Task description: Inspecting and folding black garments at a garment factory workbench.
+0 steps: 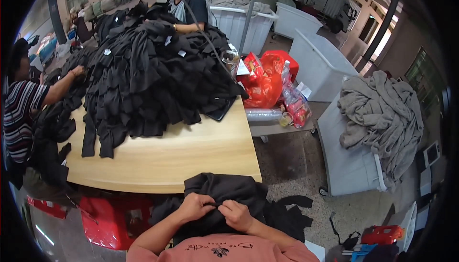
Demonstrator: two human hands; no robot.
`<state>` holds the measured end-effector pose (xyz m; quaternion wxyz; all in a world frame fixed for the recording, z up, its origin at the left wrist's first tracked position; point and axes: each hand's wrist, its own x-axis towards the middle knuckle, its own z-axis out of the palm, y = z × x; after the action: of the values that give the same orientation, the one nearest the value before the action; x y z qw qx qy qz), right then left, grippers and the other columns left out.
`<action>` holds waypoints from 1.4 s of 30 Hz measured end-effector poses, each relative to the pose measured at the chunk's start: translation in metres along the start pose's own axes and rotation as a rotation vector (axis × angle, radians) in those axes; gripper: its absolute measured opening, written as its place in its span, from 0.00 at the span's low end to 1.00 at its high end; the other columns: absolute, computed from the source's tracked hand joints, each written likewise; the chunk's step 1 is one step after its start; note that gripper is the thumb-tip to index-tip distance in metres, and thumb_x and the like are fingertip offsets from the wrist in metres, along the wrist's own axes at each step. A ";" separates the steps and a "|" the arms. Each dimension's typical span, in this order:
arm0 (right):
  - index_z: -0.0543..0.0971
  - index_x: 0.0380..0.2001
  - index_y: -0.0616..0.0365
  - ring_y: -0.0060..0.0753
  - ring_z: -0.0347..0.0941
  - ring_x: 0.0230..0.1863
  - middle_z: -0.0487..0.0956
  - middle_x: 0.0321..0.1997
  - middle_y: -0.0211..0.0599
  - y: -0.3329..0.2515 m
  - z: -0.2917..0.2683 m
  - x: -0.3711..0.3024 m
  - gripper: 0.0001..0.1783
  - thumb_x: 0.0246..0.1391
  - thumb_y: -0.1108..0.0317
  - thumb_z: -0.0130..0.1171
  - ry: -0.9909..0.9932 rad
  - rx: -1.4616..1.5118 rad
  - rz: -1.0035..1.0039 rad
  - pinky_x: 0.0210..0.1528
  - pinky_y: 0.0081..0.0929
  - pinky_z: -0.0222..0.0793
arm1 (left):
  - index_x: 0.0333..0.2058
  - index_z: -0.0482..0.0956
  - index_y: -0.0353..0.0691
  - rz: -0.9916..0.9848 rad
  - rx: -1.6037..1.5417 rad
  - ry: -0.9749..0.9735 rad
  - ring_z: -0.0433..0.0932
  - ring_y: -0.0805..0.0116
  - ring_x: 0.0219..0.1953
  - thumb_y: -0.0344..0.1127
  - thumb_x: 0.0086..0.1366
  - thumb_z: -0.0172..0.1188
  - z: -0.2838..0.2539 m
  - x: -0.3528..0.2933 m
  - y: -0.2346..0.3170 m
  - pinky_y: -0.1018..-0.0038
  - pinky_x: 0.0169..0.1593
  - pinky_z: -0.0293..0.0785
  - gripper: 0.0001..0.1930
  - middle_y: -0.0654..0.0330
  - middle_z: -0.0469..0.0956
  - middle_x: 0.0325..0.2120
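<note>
My left hand (197,208) and right hand (236,216) pinch dark cloth (228,185); a loosened grip could let it slide beyond my fingers (207,199).

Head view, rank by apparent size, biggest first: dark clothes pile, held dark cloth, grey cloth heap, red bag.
1. Dark clothes pile
2. Grey cloth heap and held dark cloth: unsure, not ranked; the latter is nearer the camera and partly hidden
3. Red bag

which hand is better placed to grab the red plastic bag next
Likely the right hand: it is nearer the red bag, ahead and to the right; the left hand sits farther off. Both hold dark cloth.
</note>
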<state>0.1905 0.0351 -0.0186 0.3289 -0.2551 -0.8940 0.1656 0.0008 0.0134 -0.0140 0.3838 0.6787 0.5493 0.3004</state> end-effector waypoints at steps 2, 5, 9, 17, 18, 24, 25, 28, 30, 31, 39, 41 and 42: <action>0.74 0.25 0.59 0.33 0.71 0.23 0.71 0.28 0.35 0.000 0.003 0.000 0.09 0.35 0.78 0.52 0.029 0.031 -0.059 0.24 0.24 0.68 | 0.28 0.80 0.43 -0.030 0.059 -0.031 0.77 0.56 0.25 0.33 0.46 0.59 -0.002 0.002 0.000 0.70 0.31 0.73 0.08 0.54 0.77 0.20; 0.74 0.27 0.59 0.33 0.72 0.23 0.72 0.30 0.36 0.001 0.005 0.004 0.10 0.35 0.78 0.52 0.025 0.070 -0.124 0.24 0.24 0.69 | 0.29 0.78 0.36 -0.060 0.113 -0.034 0.77 0.64 0.22 0.26 0.44 0.58 -0.003 0.002 -0.001 0.75 0.29 0.71 0.09 0.52 0.76 0.20; 0.73 0.30 0.61 0.33 0.73 0.23 0.73 0.30 0.36 0.006 0.008 0.005 0.12 0.36 0.78 0.52 0.031 0.102 -0.161 0.24 0.23 0.70 | 0.27 0.77 0.37 0.000 -0.193 -0.019 0.75 0.63 0.27 0.24 0.44 0.52 0.000 0.004 -0.008 0.74 0.34 0.71 0.09 0.56 0.74 0.23; 0.74 0.29 0.61 0.30 0.72 0.23 0.73 0.30 0.35 0.004 0.001 0.004 0.11 0.35 0.78 0.52 0.108 0.049 -0.150 0.24 0.22 0.69 | 0.28 0.74 0.33 -0.029 -0.488 -0.074 0.71 0.76 0.31 0.21 0.43 0.50 0.007 0.005 -0.005 0.81 0.38 0.67 0.10 0.63 0.74 0.25; 0.75 0.28 0.61 0.29 0.72 0.22 0.73 0.29 0.35 0.004 0.000 0.005 0.11 0.35 0.77 0.52 0.114 0.046 -0.187 0.23 0.21 0.68 | 0.28 0.74 0.32 -0.126 -0.491 -0.099 0.70 0.78 0.31 0.20 0.44 0.50 0.006 0.005 -0.001 0.82 0.37 0.67 0.10 0.64 0.74 0.25; 0.75 0.27 0.61 0.26 0.70 0.20 0.74 0.27 0.32 -0.002 -0.001 0.005 0.11 0.33 0.76 0.53 0.072 0.108 -0.298 0.21 0.19 0.66 | 0.29 0.75 0.32 -0.121 -0.546 -0.129 0.68 0.82 0.27 0.21 0.49 0.52 0.010 0.000 -0.008 0.84 0.33 0.66 0.07 0.67 0.74 0.22; 0.75 0.27 0.61 0.26 0.70 0.20 0.74 0.27 0.32 -0.003 -0.002 0.004 0.11 0.33 0.76 0.53 0.073 0.109 -0.298 0.21 0.19 0.66 | 0.29 0.75 0.32 -0.121 -0.545 -0.129 0.68 0.82 0.27 0.21 0.49 0.52 0.010 -0.001 -0.007 0.84 0.33 0.66 0.07 0.67 0.74 0.22; 0.75 0.27 0.61 0.25 0.71 0.20 0.74 0.27 0.32 -0.003 -0.002 0.004 0.11 0.32 0.75 0.53 0.079 0.117 -0.303 0.19 0.19 0.64 | 0.28 0.75 0.32 -0.182 -0.576 -0.138 0.68 0.83 0.26 0.21 0.50 0.53 0.008 -0.002 -0.007 0.85 0.31 0.65 0.05 0.68 0.73 0.21; 0.74 0.26 0.61 0.29 0.73 0.20 0.76 0.30 0.37 -0.003 -0.003 0.004 0.09 0.34 0.77 0.54 0.013 0.150 -0.333 0.19 0.21 0.67 | 0.27 0.74 0.32 -0.215 -0.572 -0.154 0.67 0.83 0.25 0.22 0.50 0.54 0.006 -0.002 -0.007 0.85 0.29 0.64 0.04 0.68 0.72 0.20; 0.74 0.26 0.61 0.29 0.73 0.20 0.76 0.30 0.37 -0.002 -0.001 0.003 0.09 0.34 0.77 0.54 0.014 0.151 -0.330 0.19 0.21 0.67 | 0.27 0.74 0.32 -0.217 -0.572 -0.158 0.67 0.83 0.25 0.22 0.50 0.54 0.007 -0.001 -0.009 0.85 0.29 0.64 0.04 0.68 0.72 0.20; 0.72 0.28 0.61 0.33 0.72 0.21 0.74 0.29 0.39 0.004 0.009 -0.007 0.14 0.31 0.76 0.52 0.057 0.080 -0.213 0.21 0.24 0.68 | 0.26 0.74 0.33 -0.193 -0.556 -0.117 0.65 0.84 0.24 0.26 0.53 0.57 0.012 -0.003 -0.008 0.85 0.28 0.62 0.03 0.70 0.70 0.18; 0.72 0.28 0.62 0.34 0.72 0.21 0.74 0.29 0.39 0.004 0.012 -0.008 0.13 0.31 0.76 0.52 0.057 0.086 -0.231 0.20 0.24 0.67 | 0.26 0.74 0.33 -0.176 -0.543 -0.125 0.65 0.84 0.24 0.27 0.53 0.57 0.014 -0.004 -0.010 0.85 0.28 0.63 0.03 0.70 0.70 0.19; 0.72 0.28 0.62 0.34 0.72 0.20 0.74 0.29 0.39 0.003 0.012 -0.009 0.13 0.30 0.76 0.53 0.059 0.092 -0.250 0.20 0.24 0.67 | 0.27 0.74 0.33 -0.158 -0.529 -0.132 0.65 0.84 0.25 0.27 0.53 0.56 0.015 -0.004 -0.011 0.85 0.28 0.63 0.04 0.70 0.70 0.19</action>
<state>0.1892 0.0306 -0.0336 0.3843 -0.1310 -0.9003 0.1566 0.0065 0.0077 -0.0307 0.6046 0.5284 0.4769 0.3576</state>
